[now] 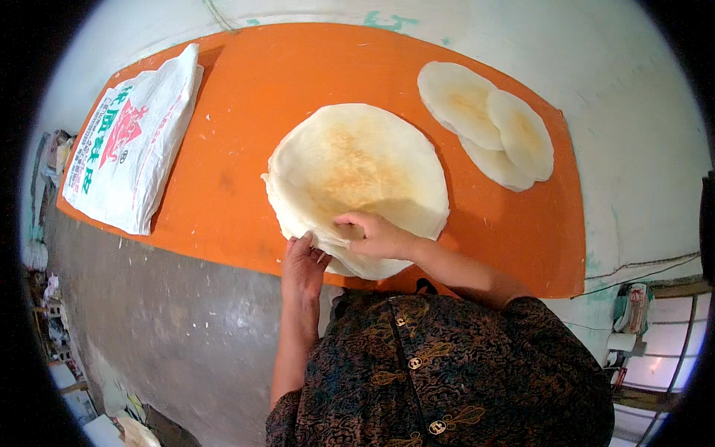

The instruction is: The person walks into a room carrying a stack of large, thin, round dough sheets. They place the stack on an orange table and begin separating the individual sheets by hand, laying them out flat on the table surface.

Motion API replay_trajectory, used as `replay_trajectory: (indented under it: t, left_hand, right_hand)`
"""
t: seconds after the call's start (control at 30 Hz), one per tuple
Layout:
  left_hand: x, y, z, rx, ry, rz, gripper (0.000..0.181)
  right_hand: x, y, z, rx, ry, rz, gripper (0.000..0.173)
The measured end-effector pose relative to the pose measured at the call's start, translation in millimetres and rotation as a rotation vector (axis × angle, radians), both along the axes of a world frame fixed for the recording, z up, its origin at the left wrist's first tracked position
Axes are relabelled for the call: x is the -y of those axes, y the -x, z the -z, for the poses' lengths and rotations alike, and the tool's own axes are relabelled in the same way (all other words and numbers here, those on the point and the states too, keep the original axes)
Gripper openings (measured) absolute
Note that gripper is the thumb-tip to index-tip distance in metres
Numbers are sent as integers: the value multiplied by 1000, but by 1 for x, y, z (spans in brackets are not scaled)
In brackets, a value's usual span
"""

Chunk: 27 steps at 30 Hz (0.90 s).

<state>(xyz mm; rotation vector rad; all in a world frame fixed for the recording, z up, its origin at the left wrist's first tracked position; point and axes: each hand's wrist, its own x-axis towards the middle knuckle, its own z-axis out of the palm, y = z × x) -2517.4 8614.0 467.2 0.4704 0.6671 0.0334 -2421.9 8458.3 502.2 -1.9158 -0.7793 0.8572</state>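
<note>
A stack of large, thin round flatbreads [357, 162], pale with browned middles, lies before me near the front edge of an orange tabletop. At the stack's lower left rim, my left hand [304, 260] pinches the flatbread edge between thumb and fingers. My right hand [377, 234] rests over the lower part of the stack, its index finger pointing left and the other fingers curled at a raised fold of flatbread. Whether the right fingertips grip the fold is hidden. The sheets' edges near both hands are lifted and uneven.
Several smaller overlapping flatbreads [475, 112] lie at the table's back right. A folded white woven sack [131, 145] with printing is on the left end of the orange table [251, 72]. A pale wall runs behind and to the right. Grey floor shows at lower left, with clutter beyond.
</note>
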Motion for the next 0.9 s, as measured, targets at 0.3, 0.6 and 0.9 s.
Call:
replay_trajectory:
  t: [0.3,0.6,0.9]
  left_hand:
    - [6,-5,-3,18,-380,47,29]
    - [-4,-6,-12,-76,-358,61,24]
    - [-1,-9,3,9,-567,72,17]
  right_hand:
    - [-27,13,-6,173,-93,248,48]
    - [-24,3,-17,352,211,188,25]
    - [-44,27,-23,902,345,308,23]
